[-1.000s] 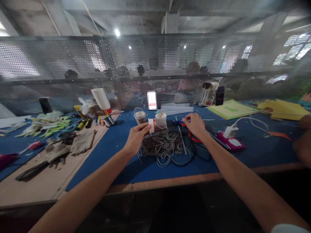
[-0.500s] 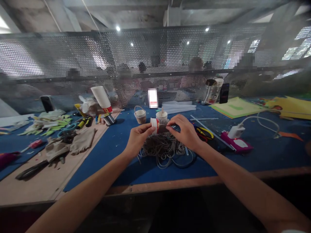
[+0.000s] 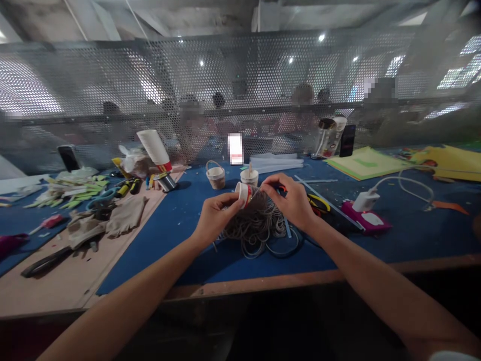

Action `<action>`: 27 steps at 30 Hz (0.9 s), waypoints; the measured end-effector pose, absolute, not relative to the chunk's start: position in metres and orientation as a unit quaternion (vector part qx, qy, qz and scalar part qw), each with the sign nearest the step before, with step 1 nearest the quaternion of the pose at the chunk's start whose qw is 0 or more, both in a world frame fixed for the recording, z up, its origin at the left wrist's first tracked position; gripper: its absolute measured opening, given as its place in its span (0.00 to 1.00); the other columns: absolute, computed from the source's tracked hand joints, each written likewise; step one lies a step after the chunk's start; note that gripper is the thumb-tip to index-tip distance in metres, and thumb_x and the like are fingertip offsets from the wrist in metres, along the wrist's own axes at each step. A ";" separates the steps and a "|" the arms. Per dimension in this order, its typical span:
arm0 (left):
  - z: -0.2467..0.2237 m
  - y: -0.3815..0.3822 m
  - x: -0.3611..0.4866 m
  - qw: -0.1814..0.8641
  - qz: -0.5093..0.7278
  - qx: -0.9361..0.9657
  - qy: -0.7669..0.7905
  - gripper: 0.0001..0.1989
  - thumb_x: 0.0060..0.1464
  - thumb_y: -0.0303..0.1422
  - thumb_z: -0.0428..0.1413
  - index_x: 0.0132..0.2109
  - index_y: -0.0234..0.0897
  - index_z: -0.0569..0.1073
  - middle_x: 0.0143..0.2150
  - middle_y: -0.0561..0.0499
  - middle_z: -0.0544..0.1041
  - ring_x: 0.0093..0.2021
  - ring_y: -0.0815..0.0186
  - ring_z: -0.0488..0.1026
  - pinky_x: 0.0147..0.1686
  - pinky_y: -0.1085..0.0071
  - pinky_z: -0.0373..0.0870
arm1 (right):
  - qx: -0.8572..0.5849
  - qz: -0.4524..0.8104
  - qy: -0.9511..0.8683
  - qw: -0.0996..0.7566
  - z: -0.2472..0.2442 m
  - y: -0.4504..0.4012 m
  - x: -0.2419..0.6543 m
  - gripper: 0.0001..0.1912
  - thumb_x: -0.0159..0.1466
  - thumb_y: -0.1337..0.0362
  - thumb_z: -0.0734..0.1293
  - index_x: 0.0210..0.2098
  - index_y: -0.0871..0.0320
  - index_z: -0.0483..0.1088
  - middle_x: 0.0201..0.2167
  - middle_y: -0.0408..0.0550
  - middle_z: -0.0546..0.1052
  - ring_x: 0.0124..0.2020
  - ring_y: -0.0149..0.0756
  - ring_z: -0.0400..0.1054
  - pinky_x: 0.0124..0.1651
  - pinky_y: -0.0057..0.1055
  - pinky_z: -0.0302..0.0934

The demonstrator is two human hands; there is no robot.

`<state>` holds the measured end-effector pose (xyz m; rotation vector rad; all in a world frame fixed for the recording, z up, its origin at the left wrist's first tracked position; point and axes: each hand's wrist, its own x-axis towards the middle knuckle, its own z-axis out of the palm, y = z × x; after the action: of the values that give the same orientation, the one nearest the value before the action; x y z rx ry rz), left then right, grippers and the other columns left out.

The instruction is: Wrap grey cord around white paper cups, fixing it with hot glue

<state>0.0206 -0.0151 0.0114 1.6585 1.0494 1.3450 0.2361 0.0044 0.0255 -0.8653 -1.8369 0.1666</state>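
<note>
My left hand holds a paper cup on its side, white with a red band, its rim turned toward me. Grey cord is wrapped round part of it. With thumb and fingers pinched, my right hand grips a length of grey cord just right of the cup. Below both hands lies a loose heap of grey cord on the blue mat. Behind them stand a cord-wrapped cup with a handle and another white-rimmed cup with a stick in it.
On the left are a leaning stack of paper cups, gloves and scissors. To the right lie yellow-handled pliers, a charger on a magenta box and coloured sheets. A perforated screen stands behind.
The cup has turned so its open rim faces me more. My right hand has drawn slightly away from the cup with the cord.
</note>
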 end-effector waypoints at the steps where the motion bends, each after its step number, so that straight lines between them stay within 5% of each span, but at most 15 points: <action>1: 0.011 -0.015 0.021 0.369 0.521 0.652 0.409 0.13 0.53 0.37 0.62 0.44 0.36 0.83 0.40 0.47 0.83 0.38 0.61 0.78 0.41 0.68 0.72 | -0.363 0.072 -0.766 0.526 0.025 0.005 0.236 0.05 0.67 0.60 0.66 0.38 0.53 0.71 0.35 0.43 0.79 0.38 0.35 0.72 0.46 0.35 0.63; 27: 0.015 -0.020 0.022 0.349 0.495 0.688 0.399 0.09 0.53 0.35 0.62 0.39 0.36 0.83 0.35 0.48 0.82 0.34 0.62 0.74 0.36 0.70 0.69 | -0.373 0.111 -0.762 0.518 0.024 0.008 0.239 0.07 0.68 0.58 0.64 0.38 0.53 0.70 0.32 0.44 0.78 0.35 0.35 0.72 0.45 0.33 0.64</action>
<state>0.0218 -0.0204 0.0149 1.7833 1.0344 1.2818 0.2388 0.0081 0.0244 -0.8941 -1.8280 0.2673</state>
